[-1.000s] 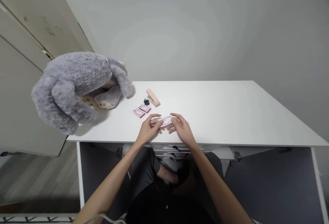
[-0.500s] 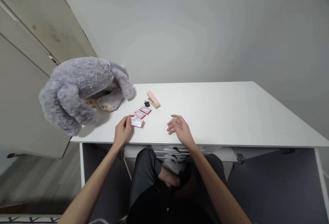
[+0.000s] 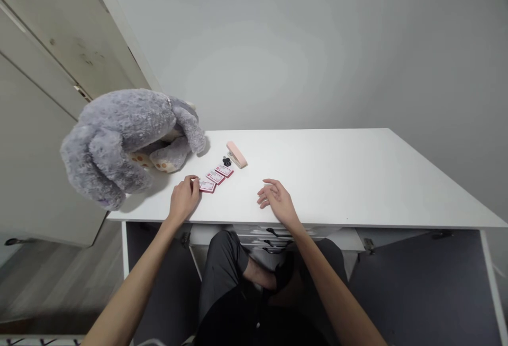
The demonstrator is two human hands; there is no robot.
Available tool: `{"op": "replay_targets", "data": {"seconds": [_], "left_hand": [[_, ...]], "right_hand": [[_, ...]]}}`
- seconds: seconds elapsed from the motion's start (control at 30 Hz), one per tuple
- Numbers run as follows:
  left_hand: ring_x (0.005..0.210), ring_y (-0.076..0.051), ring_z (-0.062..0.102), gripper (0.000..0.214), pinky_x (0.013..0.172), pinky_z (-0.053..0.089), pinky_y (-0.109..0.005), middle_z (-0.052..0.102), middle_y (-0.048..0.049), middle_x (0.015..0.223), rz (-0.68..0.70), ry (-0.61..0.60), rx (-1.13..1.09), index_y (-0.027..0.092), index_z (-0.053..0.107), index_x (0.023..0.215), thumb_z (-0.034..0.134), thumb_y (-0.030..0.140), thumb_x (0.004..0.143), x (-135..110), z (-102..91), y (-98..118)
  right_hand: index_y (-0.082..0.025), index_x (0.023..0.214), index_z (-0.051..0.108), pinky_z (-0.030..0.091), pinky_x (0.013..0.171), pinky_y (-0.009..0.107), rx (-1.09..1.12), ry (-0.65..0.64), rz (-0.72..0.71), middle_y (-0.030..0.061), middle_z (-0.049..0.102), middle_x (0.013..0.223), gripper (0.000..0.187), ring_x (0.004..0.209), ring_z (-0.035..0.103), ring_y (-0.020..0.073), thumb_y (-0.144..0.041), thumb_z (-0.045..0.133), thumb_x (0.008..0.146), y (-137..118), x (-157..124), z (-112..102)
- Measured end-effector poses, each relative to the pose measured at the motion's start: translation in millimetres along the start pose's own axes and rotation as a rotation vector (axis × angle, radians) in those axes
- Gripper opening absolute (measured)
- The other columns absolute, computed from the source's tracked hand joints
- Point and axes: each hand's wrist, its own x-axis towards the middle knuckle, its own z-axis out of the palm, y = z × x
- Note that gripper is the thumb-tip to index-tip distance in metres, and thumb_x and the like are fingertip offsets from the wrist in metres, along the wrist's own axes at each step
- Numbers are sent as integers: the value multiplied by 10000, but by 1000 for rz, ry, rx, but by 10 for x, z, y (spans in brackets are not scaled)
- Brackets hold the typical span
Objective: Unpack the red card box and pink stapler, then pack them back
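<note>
- One big grey plush toy (image 3: 123,124) sits at the left end of the white tabletop (image 3: 337,176), bent forward; its size probably explains the spot at the side, well apart from the right hand.
- The left hand (image 3: 185,198) rests low, its fingers curled in at the left end of the nearest box. They touch it, but I cannot tell whether they pinch or merely rest there. Taking it by that end would leave most of the printed top uncovered and keep the knuckles off its neighbour.
- The nearest box (image 3: 207,186), small and red-and-white, lies flat, printed side up, at the lower left of a slanting row.
- The middle box (image 3: 215,177) comes next, just beside it at a similar angle; the matching tilt looks deliberate, and keeps each label in sight.
- The far box (image 3: 224,171) finishes the trio, lying flat as well, which should make it hard to tip.
- A small black item (image 3: 226,161), too small to identify, lies just beyond, extending the slant.
- The pink stapler (image 3: 237,154) lies lengthwise beside it, towards the wall.
- The right hand (image 3: 275,198) holds nothing, fingers loosely bent and parted, apart from the row, seemingly idle.
</note>
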Motion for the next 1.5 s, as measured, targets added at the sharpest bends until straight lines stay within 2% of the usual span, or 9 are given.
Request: {"op": "replay_targets", "data": {"seconds": [0.27,0.4,0.47,0.53,0.6,0.73,0.9,1.1,1.5], "left_hand": [[919,-364,709,451,811,464,-418,755,-188,1024,-58,32,48,145,593,1235,322,467,1072,-16,4,44],[766,-262,656,269,724,440,-341,688,-67,846,-128,117,-202,218,541,1076,460,467,1016,-58,-16,16],[659,-191,567,212,682,409,-298,581,14,729,-124,166,-354,249,482,937,528,452,979,-115,-30,58],[588,-143,432,288,639,355,-276,431,57,652,-75,178,-461,255,390,796,559,429,952,-190,-29,154],[590,-126,339,396,627,309,-274,307,60,629,20,104,-548,249,287,697,568,409,925,-269,-6,299],[595,-112,259,479,622,258,-277,219,57,599,155,-170,-673,239,207,625,575,411,881,-390,102,658],[589,-100,198,491,601,208,-277,179,62,599,162,-323,-755,235,187,617,582,417,846,-426,272,978],[588,-99,208,461,602,197,-276,188,61,595,99,-272,-809,234,200,604,588,394,793,-400,358,994],[587,-99,198,536,595,208,-266,176,67,601,54,-212,-856,234,203,611,633,461,838,-398,327,964]], "right_hand": [[-231,1241,594,615,594,329,-1,3,8,32,724,924,456,733,721,188,-563,696,945,-2,0,3],[-226,1221,607,612,590,326,-8,0,6,35,726,916,463,733,716,188,-580,697,936,-9,-5,8],[-223,1195,624,609,591,325,-11,-3,13,38,726,909,463,734,715,188,-596,700,931,-16,-7,15],[-222,1155,642,602,592,326,-13,-1,22,42,725,904,465,730,714,190,-621,703,924,-27,-7,23],[-220,1091,660,592,598,332,-20,-3,28,43,718,884,462,720,707,193,-648,695,921,-46,-8,30],[-223,865,642,534,615,332,-122,-31,19,19,665,761,448,639,643,177,-661,626,959,-110,-22,28],[-255,663,439,338,581,287,-361,26,-65,-72,402,602,417,576,399,128,-503,663,912,-168,-52,23],[-270,629,216,222,588,286,-483,-26,-102,-81,221,602,425,597,244,118,-357,580,830,-134,-60,36],[-274,635,205,224,594,279,-475,-28,-83,-78,213,606,418,602,235,119,-357,572,816,-157,-73,37]]}}
